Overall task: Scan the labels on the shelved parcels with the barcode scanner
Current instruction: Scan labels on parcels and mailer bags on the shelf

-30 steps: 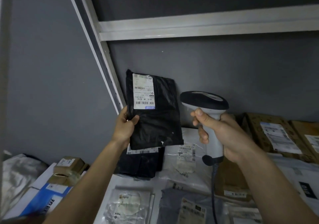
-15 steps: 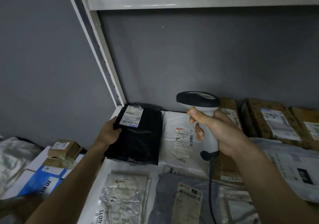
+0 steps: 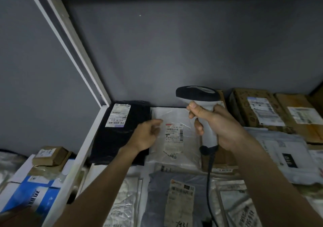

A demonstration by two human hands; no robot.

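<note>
A black parcel bag (image 3: 111, 139) with a white label (image 3: 118, 115) lies flat in the shelf's back left corner. Right beside it lies a white parcel bag (image 3: 176, 149) with a barcode label (image 3: 173, 133). My left hand (image 3: 146, 135) hovers over the seam between the two bags, fingers loosely extended, holding nothing. My right hand (image 3: 215, 123) grips the handle of a white and black barcode scanner (image 3: 201, 102), upright above the white bag, its cable hanging down.
Brown cardboard boxes (image 3: 258, 109) with labels line the back right. Grey and clear poly bags (image 3: 176, 197) cover the shelf front. The white shelf upright (image 3: 73, 52) slants at the left. Beyond it sit a small brown box (image 3: 50, 156) and a blue-white carton (image 3: 33, 191).
My left hand lowered the black parcel onto the shelf corner, let go and moved right towards the white bag. The scanner stayed in my right hand.
</note>
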